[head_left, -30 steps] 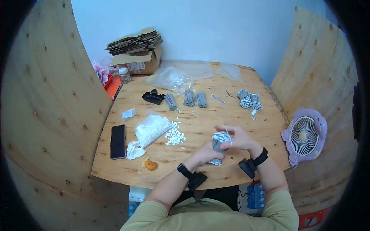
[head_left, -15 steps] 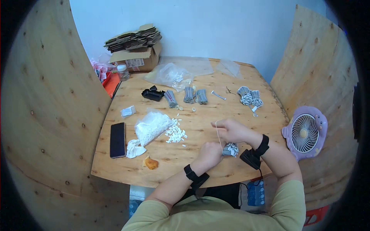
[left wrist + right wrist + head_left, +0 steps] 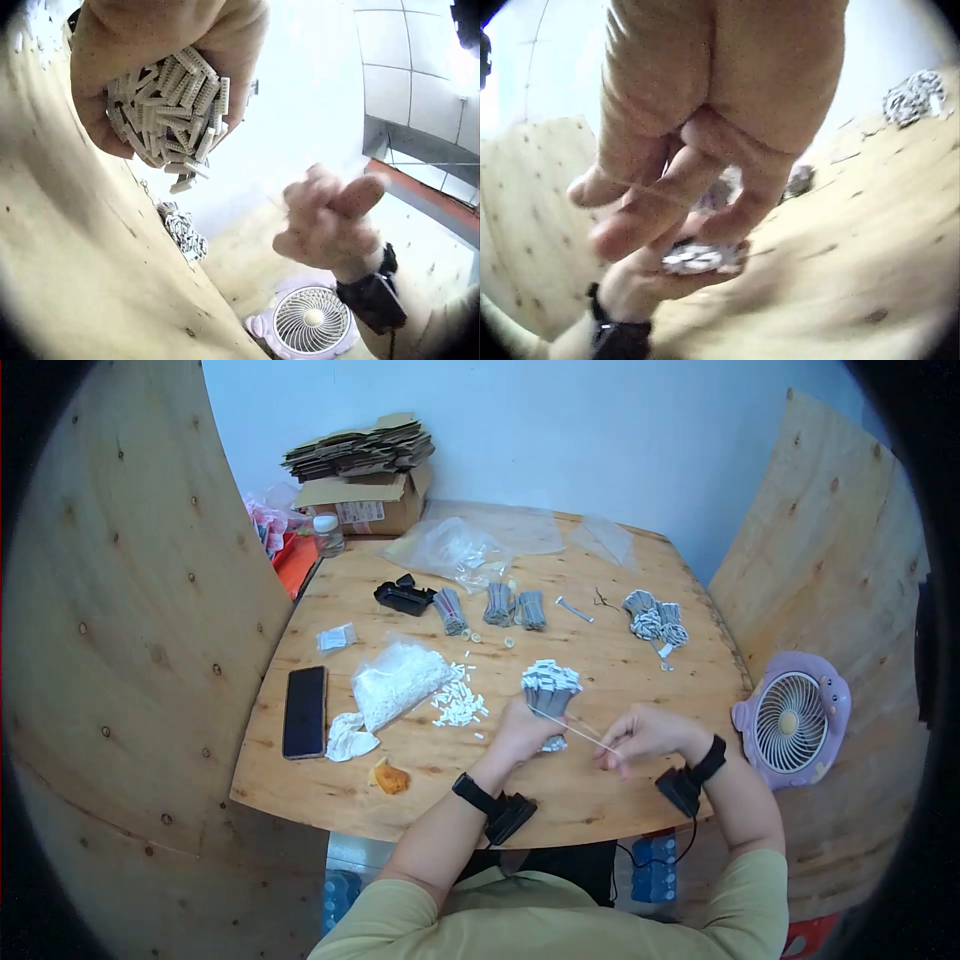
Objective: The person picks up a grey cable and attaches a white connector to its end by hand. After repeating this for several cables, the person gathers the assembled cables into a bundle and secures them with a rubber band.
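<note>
My left hand (image 3: pixel 520 732) grips a bundle of grey cables (image 3: pixel 547 700) around its middle, above the table's near side. White connectors (image 3: pixel 172 112) crowd the bundle's ends, seen close up in the left wrist view. A thin pale rubber band (image 3: pixel 588 734) runs taut from the bundle to my right hand (image 3: pixel 652 734), whose fingers hold its far end, to the right of the bundle. In the right wrist view the band crosses the curled fingers (image 3: pixel 694 176).
Several grey cable bundles (image 3: pixel 498 604) lie farther back, beside a black plastic piece (image 3: pixel 404 597). To the left are a bag of white pieces (image 3: pixel 398 685), loose white pieces (image 3: pixel 460 702) and a phone (image 3: pixel 305 712). A purple fan (image 3: pixel 792 720) stands at the right edge.
The bundle has swung from lying toward the right to standing with its white ends up. My right hand has moved down and right, drawing the rubber band out sideways.
</note>
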Demonstrator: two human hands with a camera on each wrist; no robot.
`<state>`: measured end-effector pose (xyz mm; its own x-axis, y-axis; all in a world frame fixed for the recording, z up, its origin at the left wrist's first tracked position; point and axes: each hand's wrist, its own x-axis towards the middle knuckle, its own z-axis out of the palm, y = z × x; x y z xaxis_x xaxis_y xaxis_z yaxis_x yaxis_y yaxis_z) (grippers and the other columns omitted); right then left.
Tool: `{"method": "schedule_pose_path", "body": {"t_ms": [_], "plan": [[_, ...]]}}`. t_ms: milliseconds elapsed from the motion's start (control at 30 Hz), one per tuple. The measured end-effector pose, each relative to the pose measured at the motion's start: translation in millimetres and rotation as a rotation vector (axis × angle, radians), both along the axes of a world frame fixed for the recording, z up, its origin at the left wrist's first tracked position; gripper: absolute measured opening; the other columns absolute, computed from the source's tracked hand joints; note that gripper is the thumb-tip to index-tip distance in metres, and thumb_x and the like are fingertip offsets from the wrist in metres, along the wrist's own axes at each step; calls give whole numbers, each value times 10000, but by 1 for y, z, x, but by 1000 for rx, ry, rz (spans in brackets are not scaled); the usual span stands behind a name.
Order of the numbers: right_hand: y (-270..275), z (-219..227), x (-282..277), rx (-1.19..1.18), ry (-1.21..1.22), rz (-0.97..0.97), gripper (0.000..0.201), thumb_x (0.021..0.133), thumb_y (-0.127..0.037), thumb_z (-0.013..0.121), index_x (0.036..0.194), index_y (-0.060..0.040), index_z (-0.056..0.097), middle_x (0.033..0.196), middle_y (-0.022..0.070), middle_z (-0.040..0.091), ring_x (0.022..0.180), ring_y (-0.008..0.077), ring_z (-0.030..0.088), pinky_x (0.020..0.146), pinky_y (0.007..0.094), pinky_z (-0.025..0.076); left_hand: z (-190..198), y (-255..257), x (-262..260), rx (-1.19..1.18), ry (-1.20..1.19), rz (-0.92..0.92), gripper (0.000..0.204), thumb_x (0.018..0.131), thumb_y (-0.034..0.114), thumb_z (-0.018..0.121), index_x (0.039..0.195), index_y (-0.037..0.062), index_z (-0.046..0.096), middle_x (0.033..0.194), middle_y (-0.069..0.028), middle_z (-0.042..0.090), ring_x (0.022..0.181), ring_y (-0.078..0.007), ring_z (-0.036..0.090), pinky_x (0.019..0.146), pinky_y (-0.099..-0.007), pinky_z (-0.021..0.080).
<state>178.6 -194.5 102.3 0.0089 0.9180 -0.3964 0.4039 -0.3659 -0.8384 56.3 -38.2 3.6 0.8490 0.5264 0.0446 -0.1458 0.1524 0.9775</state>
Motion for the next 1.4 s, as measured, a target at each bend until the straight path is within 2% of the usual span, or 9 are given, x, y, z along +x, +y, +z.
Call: {"method": "schedule_pose_path", "body": {"t_ms": [133, 233, 333, 367, 667, 900, 1033, 1167, 1400], "plan": [[6, -1, -29, 836, -80, 153, 236, 821, -217, 563, 834, 7, 634, 798, 91, 624, 756, 167, 573, 704, 270, 424, 3, 2, 0, -79, -46, 63, 272, 594, 22, 654, 844, 5, 548, 731, -33, 569, 638, -109, 547, 549, -251, 455], [9, -40, -26, 885, 905, -9, 389, 874, -328, 443, 992, 18, 576, 1028, 159, 565, 985, 239, 517, 853, 331, 388, 11, -3, -1, -136, -52, 31, 277, 601, 19, 660, 857, 4, 556, 741, -34, 575, 654, -109, 554, 569, -247, 462], [29, -18, -56, 1035, 1113, -771, 527, 896, -398, 322, 1161, 46, 421, 1237, 188, 403, 1159, 284, 385, 972, 352, 317, 3, -6, 4, -198, -110, 73, 295, 610, 22, 668, 887, -4, 571, 762, -43, 591, 667, -112, 568, 594, -244, 471], [30, -32, -41, 1027, 987, -710, 517, 906, -297, 355, 1259, 64, 243, 1326, 184, 269, 1242, 280, 256, 1031, 376, 234, 2, -8, 5, -195, -121, 99, 292, 611, 26, 670, 884, -6, 572, 763, -47, 595, 668, -115, 573, 592, -245, 473], [56, -58, -49, 783, 257, -410, 870, 769, -101, 610, 1309, 54, -55, 1385, 192, 61, 1271, 227, 170, 1019, 321, 193, 9, -10, -1, 572, 162, 459, 351, 601, 127, 677, 914, 61, 532, 717, -102, 596, 682, -271, 581, 572, -359, 446], [62, -88, -48, 755, -18, -718, 719, 790, -181, 603, 1287, 101, 166, 1068, 113, 499, 908, 124, 498, 763, 229, 427, -3, -7, 2, 1288, 178, 597, 155, 664, 119, 552, 811, 91, 511, 658, -59, 503, 682, -228, 509, 607, -347, 375], [63, -83, -34, 742, 141, -1025, 367, 801, -228, 582, 992, 77, 510, 789, 38, 552, 657, 62, 497, 556, 199, 406, -1, -12, 3, 1467, 35, 533, 126, 680, 111, 508, 802, 82, 521, 653, -45, 489, 672, -199, 500, 652, -326, 385], [46, -66, -14, 407, 306, -1007, 178, 770, -193, 588, 722, -22, 587, 640, 28, 555, 563, 109, 524, 506, 233, 419, -1, -16, 6, 1527, -173, 403, 158, 679, 110, 501, 832, 83, 535, 685, -40, 494, 710, -194, 499, 678, -317, 394], [20, -71, 43, 27, 637, -837, 149, 731, -125, 577, 814, -1, 579, 694, 75, 592, 598, 164, 578, 528, 275, 473, -2, -26, 3, 1131, -97, 227, 341, 585, 67, 644, 912, 59, 548, 800, -71, 548, 808, -227, 536, 721, -339, 416]]}}
